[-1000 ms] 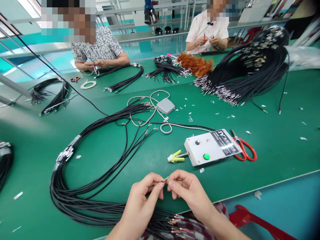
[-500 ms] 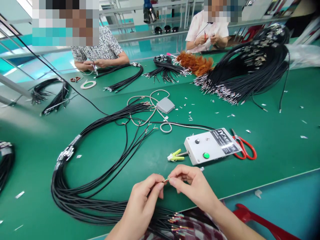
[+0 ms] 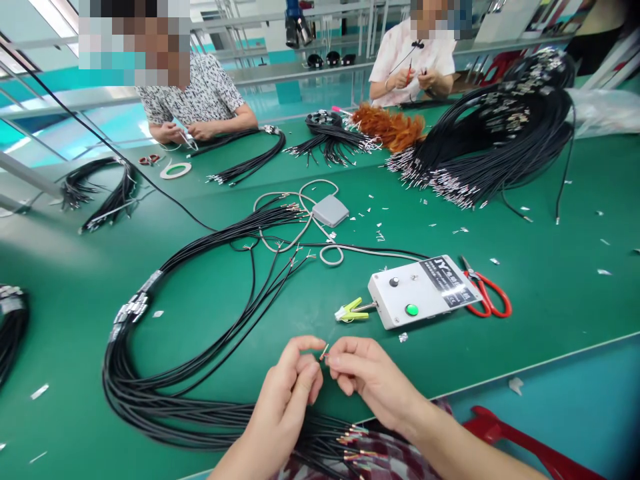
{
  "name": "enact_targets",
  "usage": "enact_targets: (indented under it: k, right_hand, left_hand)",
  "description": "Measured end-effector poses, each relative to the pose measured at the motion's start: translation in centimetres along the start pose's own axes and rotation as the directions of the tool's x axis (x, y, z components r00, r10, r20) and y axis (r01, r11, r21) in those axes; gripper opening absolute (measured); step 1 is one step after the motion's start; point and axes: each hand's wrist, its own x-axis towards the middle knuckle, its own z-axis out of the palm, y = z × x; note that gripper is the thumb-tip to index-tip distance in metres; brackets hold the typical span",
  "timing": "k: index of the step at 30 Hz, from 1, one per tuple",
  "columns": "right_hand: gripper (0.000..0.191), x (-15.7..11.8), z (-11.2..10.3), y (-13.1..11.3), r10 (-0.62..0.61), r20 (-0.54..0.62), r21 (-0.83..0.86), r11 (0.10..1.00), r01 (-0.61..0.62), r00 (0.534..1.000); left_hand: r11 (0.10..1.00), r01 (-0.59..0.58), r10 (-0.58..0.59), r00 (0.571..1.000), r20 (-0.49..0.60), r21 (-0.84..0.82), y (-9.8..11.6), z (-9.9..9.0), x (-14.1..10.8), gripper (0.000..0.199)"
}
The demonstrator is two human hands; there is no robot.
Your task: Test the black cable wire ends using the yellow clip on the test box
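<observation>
My left hand [image 3: 287,400] pinches a black cable near its stripped end, where small coloured wires [image 3: 323,353] stick up between the two hands. The fingertips of my right hand [image 3: 367,377] are closed on those wires. Beneath and left of my hands, a thick bundle of black cables [image 3: 175,417] curves over the green table [image 3: 400,233], with bare coloured ends by my lap. Just beyond my hands lies a grey box [image 3: 400,297] with a green button, a knob and a yellow-green clip [image 3: 353,311] at its left end.
Red-handled scissors [image 3: 493,293] lie right of the box. A grey pedal [image 3: 331,211] with a coiled cord sits mid-table. A large cable heap [image 3: 500,133] is at the back right. Two people work across the table. A red stool [image 3: 525,440] stands at the lower right.
The small wires now stand more upright and look spread apart. My right hand has shifted slightly down and left, and the left index finger has lifted. Across the table, one person's hands have moved a little.
</observation>
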Motion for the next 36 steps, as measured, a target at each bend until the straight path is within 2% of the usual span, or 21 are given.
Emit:
enact_targets:
  k: [4, 7, 11, 16, 18, 21, 24, 27, 29, 31, 33, 36]
  right_hand:
    - [0.03, -0.4, 1.0, 1.2, -0.086, -0.056, -0.004, 0.996, 0.086, 0.995]
    - [0.031, -0.5, 1.0, 1.2, -0.124, -0.08, -0.072, 0.99, 0.118, 0.989]
    - [0.033, -0.5, 0.5, 1.0, -0.152, -0.088, -0.155, 0.978, 0.137, 0.984]
    - [0.035, -0.9, 0.1, 1.1, -0.178, -0.068, -0.205, 0.966, 0.161, 0.982]
    - [0.036, -1.0, 0.1, 1.2, -0.183, -0.068, -0.234, 0.959, 0.163, 0.981]
    - [0.039, -0.9, 0.1, 1.2, -0.191, -0.083, -0.265, 0.95, 0.163, 0.978]
    - [0.036, -1.0, 0.0, 0.9, -0.22, -0.07, -0.324, 0.928, 0.186, 0.973]
    - [0.025, -1.5, -0.2, 0.4, -0.283, -0.035, -0.466, 0.853, 0.234, 0.959]
    - [0.018, -1.8, -0.4, 0.0, -0.34, -0.002, -0.581, 0.766, 0.275, 0.94]
    - [0.015, -2.1, -0.6, -0.2, -0.392, 0.036, -0.671, 0.672, 0.313, 0.919]
    - [0.016, -2.4, -1.0, -0.3, -0.426, 0.067, -0.725, 0.601, 0.337, 0.902]
    - [0.016, -2.6, -1.9, -0.3, -0.472, 0.107, -0.802, 0.48, 0.357, 0.875]
  left_hand:
    - [0.962, 0.161, -0.146, 0.986, 0.085, -0.218, 0.1, -0.1, 0.4, 0.034]
    - [0.922, 0.213, -0.184, 0.976, 0.119, -0.323, 0.7, 0.0, 0.8, 0.031]
    - [0.94, 0.191, -0.187, 0.982, 0.041, -0.283, 1.4, 0.8, 1.2, 0.024]
    - [0.954, 0.14, -0.133, 0.99, 0.044, -0.266, 1.5, 1.2, 1.8, 0.015]
    - [0.95, 0.114, -0.117, 0.993, 0.009, -0.292, 1.3, 1.2, 1.9, 0.018]
    - [0.938, 0.135, -0.158, 0.986, -0.05, -0.319, 0.8, 1.4, 1.8, 0.022]
    - [0.96, 0.093, -0.13, 0.983, -0.127, -0.265, 0.4, 1.7, 1.4, 0.019]
    - [0.997, -0.045, 0.033, 0.984, -0.177, -0.068, 0.2, 1.8, 0.8, 0.012]
    - [0.99, -0.117, 0.13, 0.976, -0.173, 0.079, 0.3, 1.7, 0.5, 0.015]
    - [0.975, -0.145, 0.176, 0.967, -0.185, 0.165, 0.2, 1.6, 0.5, 0.016]
    - [0.983, -0.109, 0.141, 0.965, -0.22, 0.149, 0.2, 1.7, 0.6, 0.015]
    - [0.999, 0.043, -0.045, 0.969, -0.242, -0.016, -0.1, 1.8, 1.1, 0.017]
